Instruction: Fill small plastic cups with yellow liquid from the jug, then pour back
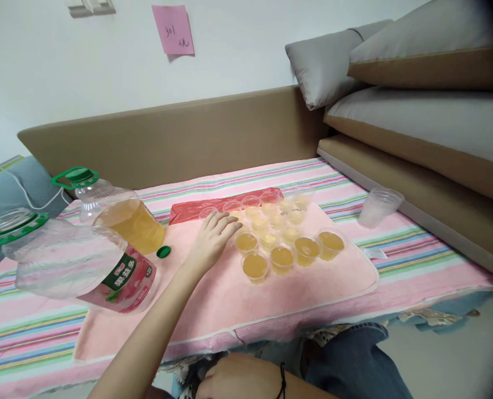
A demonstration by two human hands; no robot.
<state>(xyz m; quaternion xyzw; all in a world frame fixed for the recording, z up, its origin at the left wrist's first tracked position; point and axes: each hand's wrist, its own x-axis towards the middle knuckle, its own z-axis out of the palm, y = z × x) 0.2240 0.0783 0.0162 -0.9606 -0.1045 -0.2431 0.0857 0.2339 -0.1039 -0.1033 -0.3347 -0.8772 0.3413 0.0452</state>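
Note:
My left hand (216,235) is over the pink cloth, its fingers stretched toward the left side of a group of clear plastic cups. No cup is plainly in its grasp; its fingertips are beside a cup, and I cannot tell whether they touch. Cups in the front row, such as one cup of yellow drink (255,267), look fuller than those behind. At the rear, an empty-looking cup (208,213) stands near a red plastic wrapper (188,211). My right hand (236,377) rests low at my lap, back upward, with its fingers hidden.
On the left are a large clear bottle with a pink label (126,282) and a green-capped bottle of yellow drink (132,224). A small green cap (163,252) lies on the pink cloth (213,316). Clear nested-looking cups (380,208) stand right, near stacked cushions (421,122).

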